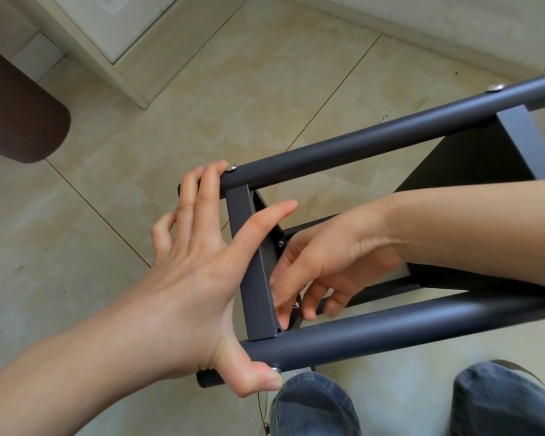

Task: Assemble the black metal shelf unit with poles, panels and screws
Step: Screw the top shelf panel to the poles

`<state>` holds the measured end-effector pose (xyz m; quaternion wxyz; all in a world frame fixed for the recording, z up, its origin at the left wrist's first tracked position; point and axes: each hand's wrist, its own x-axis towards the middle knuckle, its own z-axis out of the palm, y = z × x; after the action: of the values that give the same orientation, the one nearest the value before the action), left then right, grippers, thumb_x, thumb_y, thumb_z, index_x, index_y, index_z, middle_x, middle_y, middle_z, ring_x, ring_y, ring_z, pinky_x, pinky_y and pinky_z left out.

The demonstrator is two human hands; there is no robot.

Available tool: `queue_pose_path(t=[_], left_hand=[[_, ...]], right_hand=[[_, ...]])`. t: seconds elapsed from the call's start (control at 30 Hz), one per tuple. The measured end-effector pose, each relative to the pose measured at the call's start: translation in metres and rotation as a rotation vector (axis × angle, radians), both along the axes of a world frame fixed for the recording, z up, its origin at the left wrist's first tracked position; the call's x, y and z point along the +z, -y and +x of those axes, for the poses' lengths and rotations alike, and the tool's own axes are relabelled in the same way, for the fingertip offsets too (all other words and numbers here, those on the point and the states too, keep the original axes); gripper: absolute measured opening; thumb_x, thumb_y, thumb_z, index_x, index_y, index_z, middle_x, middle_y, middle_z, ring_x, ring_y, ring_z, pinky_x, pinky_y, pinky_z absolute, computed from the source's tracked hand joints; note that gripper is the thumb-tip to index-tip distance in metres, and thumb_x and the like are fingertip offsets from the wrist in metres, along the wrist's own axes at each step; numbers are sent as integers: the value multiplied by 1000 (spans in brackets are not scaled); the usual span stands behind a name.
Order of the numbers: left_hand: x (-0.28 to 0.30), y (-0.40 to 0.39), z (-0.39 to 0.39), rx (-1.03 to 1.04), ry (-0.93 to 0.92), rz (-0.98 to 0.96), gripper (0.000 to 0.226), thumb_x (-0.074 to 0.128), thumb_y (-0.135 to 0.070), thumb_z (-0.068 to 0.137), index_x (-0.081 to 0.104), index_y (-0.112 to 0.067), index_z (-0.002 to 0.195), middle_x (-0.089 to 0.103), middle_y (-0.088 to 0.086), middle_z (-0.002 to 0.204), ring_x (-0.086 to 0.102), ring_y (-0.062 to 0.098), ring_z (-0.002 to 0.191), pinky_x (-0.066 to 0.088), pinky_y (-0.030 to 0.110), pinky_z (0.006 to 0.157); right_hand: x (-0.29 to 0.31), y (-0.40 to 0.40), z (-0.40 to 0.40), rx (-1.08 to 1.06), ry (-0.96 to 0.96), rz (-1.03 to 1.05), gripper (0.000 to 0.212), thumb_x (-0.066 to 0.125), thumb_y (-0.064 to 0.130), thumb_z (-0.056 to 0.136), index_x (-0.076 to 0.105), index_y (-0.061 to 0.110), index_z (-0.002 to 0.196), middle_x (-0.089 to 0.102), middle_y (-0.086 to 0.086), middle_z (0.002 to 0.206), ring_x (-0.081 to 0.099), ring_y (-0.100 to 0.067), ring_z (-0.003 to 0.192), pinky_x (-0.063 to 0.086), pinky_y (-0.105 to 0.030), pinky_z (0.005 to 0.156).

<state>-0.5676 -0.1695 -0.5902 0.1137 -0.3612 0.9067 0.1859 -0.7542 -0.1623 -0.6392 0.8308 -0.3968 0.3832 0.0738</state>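
Observation:
The black shelf unit lies on its side over the floor, with a far pole (375, 136) and a near pole (390, 325) joined by a panel's edge (252, 262). My left hand (186, 278) spans this end. Its thumb presses a screw head (276, 369) on the near pole, two fingers rest on the far pole beside another screw (232, 167), and the index finger lies straight across the panel. My right hand (334, 256) reaches inside the frame and pinches a small silver nut (295, 305) at the panel's inner corner. A second panel (529, 143) crosses further right.
Beige floor tiles (265, 89) lie under the frame. A brown rounded object (16, 114) stands at the far left beside a white door frame (107, 51). My knees in blue jeans (312, 404) are just below the near pole.

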Motion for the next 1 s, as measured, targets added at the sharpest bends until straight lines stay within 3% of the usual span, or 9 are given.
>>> queue_pose_path(t=[0.13, 0.33, 0.47, 0.67, 0.87, 1.0], left_hand=[[0, 0, 1, 9, -7, 9, 137, 47, -80, 19, 12, -52, 148, -6, 4, 157, -12, 35, 151, 11, 54, 108], [1, -1, 1, 15, -7, 21, 136, 48, -79, 19, 12, -54, 148, -9, -1, 156, -13, 33, 151, 11, 54, 110], [1, 0, 1, 12, -4, 15, 136, 48, -80, 19, 13, -53, 148, -8, -1, 155, -12, 30, 150, 11, 55, 110], [2, 0, 1, 16, 17, 19, 136, 48, -80, 18, 8, -56, 146, -13, -1, 155, -18, 33, 151, 9, 57, 113], [1, 0, 1, 12, 38, 26, 138, 47, -82, 16, 1, -59, 144, -22, -3, 154, -29, 27, 148, 5, 58, 114], [-2, 1, 5, 10, 53, 27, 141, 49, -83, 16, -10, -62, 142, -36, -5, 154, -39, 25, 145, -2, 54, 115]], right_hand=[[1, 0, -1, 4, 43, -21, 6, 64, 15, 93, 70, 14, 92, 69, 1, 88, 53, -10, 72, 40, -24, 69], [-1, 0, 1, 20, -3, -7, 13, 65, 23, 93, 71, 16, 84, 69, 2, 82, 52, -9, 69, 39, -24, 69], [0, 0, -1, -4, 35, 10, 11, 64, 18, 94, 71, 11, 97, 69, 0, 89, 53, -9, 71, 40, -24, 69], [0, 1, 2, -18, 28, -14, 12, 65, 14, 93, 71, 12, 83, 67, -4, 85, 51, -8, 68, 41, -22, 67], [-2, 3, 6, -23, 17, 1, 13, 62, 13, 94, 70, 11, 83, 66, -2, 75, 53, -8, 66, 42, -20, 66], [-2, -1, 3, -72, 12, -10, 16, 64, 15, 93, 72, 11, 80, 69, -2, 79, 57, -8, 68, 46, -21, 67]])
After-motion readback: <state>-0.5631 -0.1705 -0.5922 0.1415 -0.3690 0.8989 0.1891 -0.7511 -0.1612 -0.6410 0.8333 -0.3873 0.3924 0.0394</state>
